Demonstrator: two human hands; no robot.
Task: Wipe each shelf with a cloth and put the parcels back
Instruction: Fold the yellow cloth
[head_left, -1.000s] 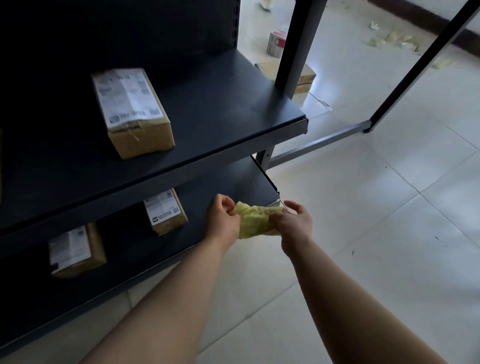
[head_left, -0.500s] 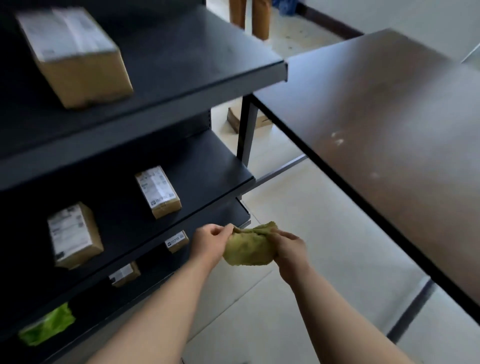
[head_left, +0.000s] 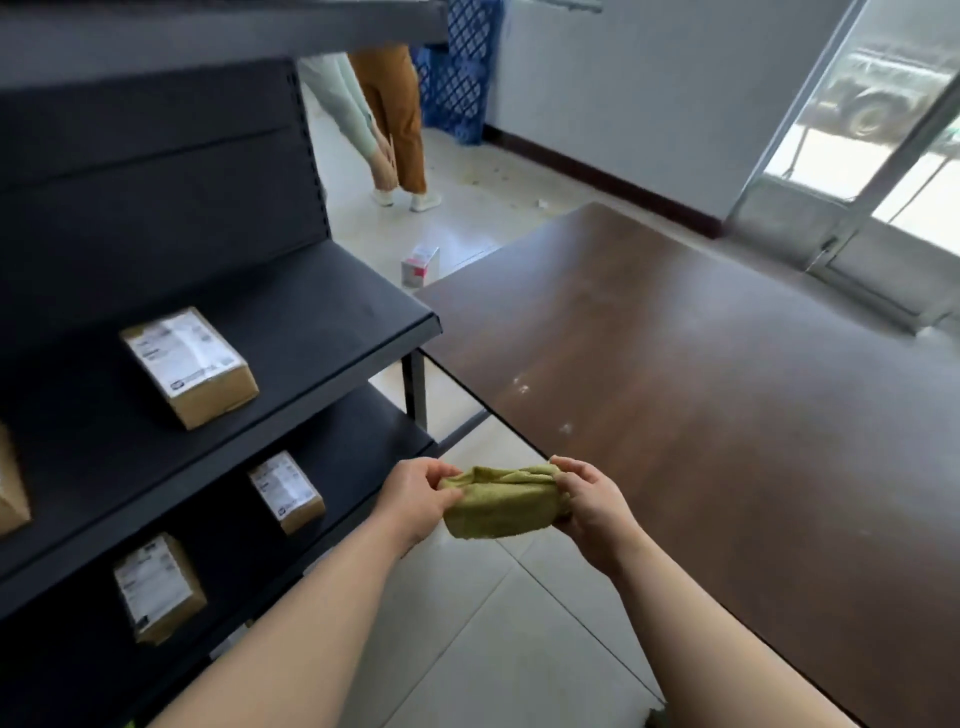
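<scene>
A folded yellow-green cloth (head_left: 501, 506) hangs in the air in front of the dark shelving unit (head_left: 311, 322). My left hand (head_left: 415, 499) pinches its left end and my right hand (head_left: 592, 506) grips its right end. A labelled cardboard parcel (head_left: 189, 366) lies on the middle shelf, left of my hands. Two smaller parcels (head_left: 287, 491) (head_left: 158, 587) lie on the shelf below. Part of another parcel (head_left: 10, 488) shows at the left edge.
A brown table (head_left: 727, 415) stands to the right, its near edge close to my right hand. A person (head_left: 387, 119) bends over on the tiled floor behind the shelving. A small white and red box (head_left: 420, 266) sits on the floor. Glass doors (head_left: 883, 156) are at far right.
My view has risen from the lowest shelves to the middle shelf and the table top. Both hands have kept hold of the cloth, which looks more neatly folded now.
</scene>
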